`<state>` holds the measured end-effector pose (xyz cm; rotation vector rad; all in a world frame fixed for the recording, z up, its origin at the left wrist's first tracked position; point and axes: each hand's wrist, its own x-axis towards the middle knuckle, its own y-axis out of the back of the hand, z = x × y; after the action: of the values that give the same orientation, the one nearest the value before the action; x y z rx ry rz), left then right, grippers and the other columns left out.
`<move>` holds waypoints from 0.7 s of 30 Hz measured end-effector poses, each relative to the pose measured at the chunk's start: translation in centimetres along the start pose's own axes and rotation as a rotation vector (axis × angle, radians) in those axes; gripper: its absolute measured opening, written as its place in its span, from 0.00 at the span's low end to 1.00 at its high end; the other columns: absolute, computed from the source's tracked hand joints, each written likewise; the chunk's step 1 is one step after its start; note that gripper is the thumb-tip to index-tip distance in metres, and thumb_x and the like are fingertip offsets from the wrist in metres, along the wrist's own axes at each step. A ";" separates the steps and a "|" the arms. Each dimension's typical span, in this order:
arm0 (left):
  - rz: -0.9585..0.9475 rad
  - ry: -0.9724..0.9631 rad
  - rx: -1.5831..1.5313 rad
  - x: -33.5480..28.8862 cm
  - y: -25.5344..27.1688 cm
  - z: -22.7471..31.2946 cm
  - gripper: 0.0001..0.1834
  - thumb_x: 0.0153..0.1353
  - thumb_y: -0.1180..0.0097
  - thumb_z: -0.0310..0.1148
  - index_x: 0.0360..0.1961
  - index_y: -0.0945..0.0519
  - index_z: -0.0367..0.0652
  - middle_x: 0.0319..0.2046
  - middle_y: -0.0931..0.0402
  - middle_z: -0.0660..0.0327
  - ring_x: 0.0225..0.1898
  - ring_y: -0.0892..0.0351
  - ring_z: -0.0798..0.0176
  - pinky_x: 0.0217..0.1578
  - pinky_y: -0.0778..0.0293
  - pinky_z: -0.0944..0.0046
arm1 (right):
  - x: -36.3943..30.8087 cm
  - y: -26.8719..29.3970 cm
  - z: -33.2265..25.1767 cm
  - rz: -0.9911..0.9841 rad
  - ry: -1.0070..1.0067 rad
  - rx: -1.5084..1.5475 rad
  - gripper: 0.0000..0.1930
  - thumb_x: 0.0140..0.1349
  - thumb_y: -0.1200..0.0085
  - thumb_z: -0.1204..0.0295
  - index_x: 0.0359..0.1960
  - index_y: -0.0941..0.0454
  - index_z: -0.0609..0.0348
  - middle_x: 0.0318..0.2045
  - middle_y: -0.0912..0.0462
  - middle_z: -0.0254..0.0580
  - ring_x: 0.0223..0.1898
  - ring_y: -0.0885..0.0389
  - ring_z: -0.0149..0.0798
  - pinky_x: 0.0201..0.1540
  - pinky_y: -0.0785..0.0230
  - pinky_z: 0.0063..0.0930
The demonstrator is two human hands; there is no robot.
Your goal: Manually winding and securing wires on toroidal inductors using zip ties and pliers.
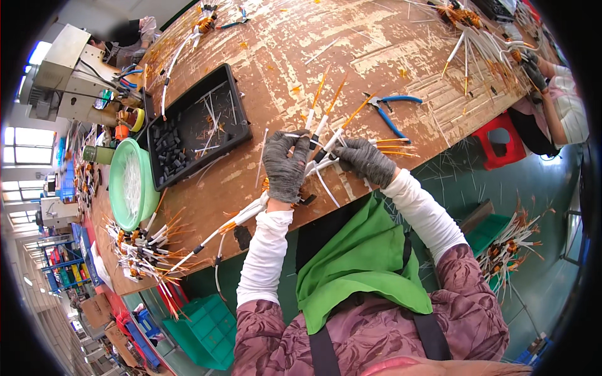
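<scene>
Both my hands wear dark grey gloves and work close together over the near edge of the table. My left hand (285, 164) has its thumb and fingers closed on a thin white tube by a wire harness. My right hand (365, 161) pinches one of the harness's white-sleeved wires (332, 140). Several wires fan out past my fingers, with bare copper-coloured ends pointing away and to the right. Black bands sit around some sleeves. Another white-sleeved length (249, 213) runs toward the lower left under my left wrist. The fingertips are partly hidden among the wires.
Blue-handled pliers (394, 113) lie open to the right. At left stand a black tray (241, 133) with short black tubes and a green basin (150, 199) of thin white tubes. Harness bundles (138, 250) lie near the left edge. Another person (555, 103) works at far right.
</scene>
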<state>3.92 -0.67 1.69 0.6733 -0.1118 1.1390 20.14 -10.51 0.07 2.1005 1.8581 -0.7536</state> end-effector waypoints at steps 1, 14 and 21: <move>-0.014 -0.031 -0.013 -0.2 0.1 0.3 0.05 0.52 0.42 0.27 0.31 0.19 0.39 0.24 0.25 0.57 0.28 0.28 0.59 0.31 0.34 0.63 | -0.1 0.1 0.2 -0.085 -0.039 0.130 0.11 0.61 0.52 0.60 0.32 0.25 0.54 0.16 0.30 0.27 0.12 0.40 0.20 0.11 0.51 0.15; -0.045 0.350 -0.317 -2.4 -0.4 2.2 0.08 0.53 0.43 0.23 0.35 0.19 0.38 0.32 0.22 0.58 0.36 0.24 0.64 0.40 0.29 0.66 | -1.1 -0.7 0.5 -0.183 -0.134 0.454 0.09 0.63 0.54 0.63 0.32 0.28 0.55 0.15 0.36 0.24 0.11 0.46 0.17 0.11 0.55 0.12; 0.078 0.063 -0.055 -2.3 -1.4 1.9 0.09 0.50 0.42 0.21 0.34 0.19 0.39 0.30 0.22 0.57 0.34 0.25 0.59 0.39 0.30 0.63 | -1.1 -0.5 0.6 -0.245 -0.122 0.481 0.09 0.63 0.54 0.63 0.33 0.28 0.53 0.15 0.36 0.23 0.11 0.46 0.17 0.11 0.55 0.12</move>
<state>4.56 -3.94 1.68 0.5880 -0.1161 1.2270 19.44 -11.69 0.27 2.0327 2.0434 -1.4809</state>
